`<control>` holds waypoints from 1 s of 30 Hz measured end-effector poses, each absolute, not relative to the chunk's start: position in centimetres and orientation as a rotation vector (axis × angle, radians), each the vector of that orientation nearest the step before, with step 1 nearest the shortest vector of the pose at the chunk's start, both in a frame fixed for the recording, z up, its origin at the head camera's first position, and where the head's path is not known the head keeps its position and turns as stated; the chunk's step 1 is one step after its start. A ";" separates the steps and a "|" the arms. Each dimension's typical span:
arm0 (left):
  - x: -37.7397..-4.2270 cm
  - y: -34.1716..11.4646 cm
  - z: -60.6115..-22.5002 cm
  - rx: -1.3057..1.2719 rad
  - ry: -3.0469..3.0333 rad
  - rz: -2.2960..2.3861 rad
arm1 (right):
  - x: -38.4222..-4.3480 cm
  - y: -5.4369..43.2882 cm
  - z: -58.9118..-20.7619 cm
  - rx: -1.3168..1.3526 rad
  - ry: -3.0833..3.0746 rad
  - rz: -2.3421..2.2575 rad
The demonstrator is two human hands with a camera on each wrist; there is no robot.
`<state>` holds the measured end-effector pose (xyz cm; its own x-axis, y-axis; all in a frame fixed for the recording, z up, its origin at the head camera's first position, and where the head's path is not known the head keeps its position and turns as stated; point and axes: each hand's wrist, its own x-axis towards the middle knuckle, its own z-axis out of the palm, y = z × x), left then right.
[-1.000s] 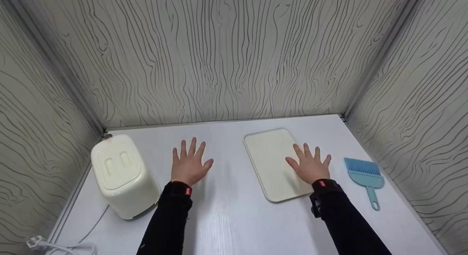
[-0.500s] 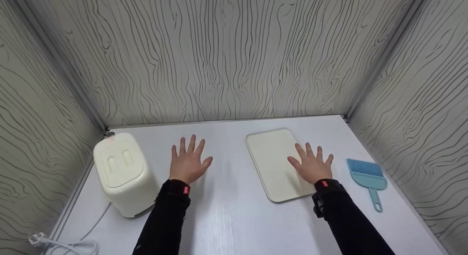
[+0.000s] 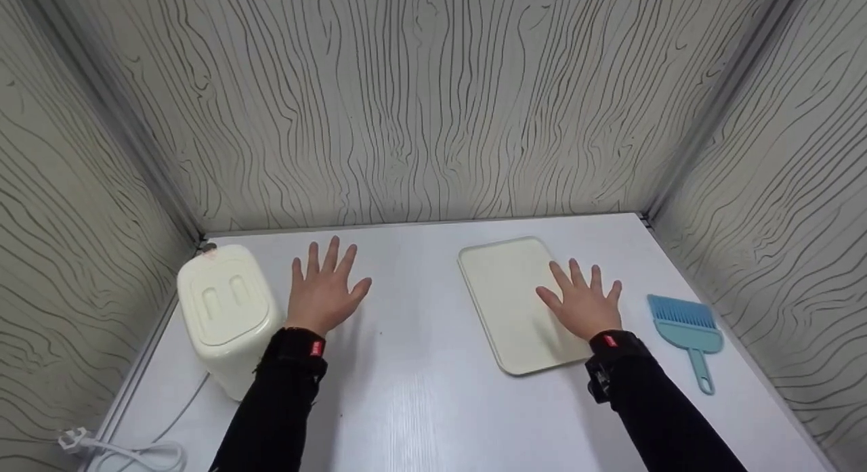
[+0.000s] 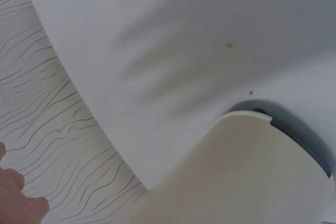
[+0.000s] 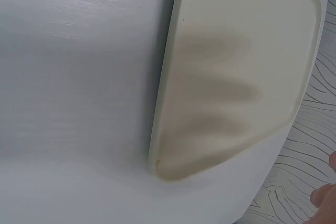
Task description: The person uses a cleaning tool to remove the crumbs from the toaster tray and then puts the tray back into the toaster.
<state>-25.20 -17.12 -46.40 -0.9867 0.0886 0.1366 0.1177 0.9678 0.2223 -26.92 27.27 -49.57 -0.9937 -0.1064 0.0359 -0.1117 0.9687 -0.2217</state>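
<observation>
My left hand [image 3: 324, 297] is held over the white table with fingers spread, just right of a cream toaster [image 3: 229, 296] with a lid on top. The toaster's side also fills the lower part of the left wrist view. Fingers spread as well, my right hand [image 3: 584, 306] overlaps the right side of a shallow cream tray [image 3: 508, 303]. In the right wrist view, finger shadows fall across the tray [image 5: 236, 51]. Neither hand holds anything. To the right of the right hand lies a blue-green brush with a dustpan [image 3: 687, 333].
A white power cord with a plug [image 3: 74, 439] lies at the table's front left. Wood-grain panels [image 3: 420, 106] enclose the back and both sides of the white table [image 3: 413, 363]. Small specks dot the tabletop near the toaster.
My left hand has shifted left and slightly forward, closer to the toaster. The right hand stays spread at the tray's right side. The whole head view has drifted slightly.
</observation>
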 end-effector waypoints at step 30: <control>-19.0 -34.5 -45.5 0.523 -3.026 -0.949 | -25.0 28.3 -49.1 0.229 -3.018 0.577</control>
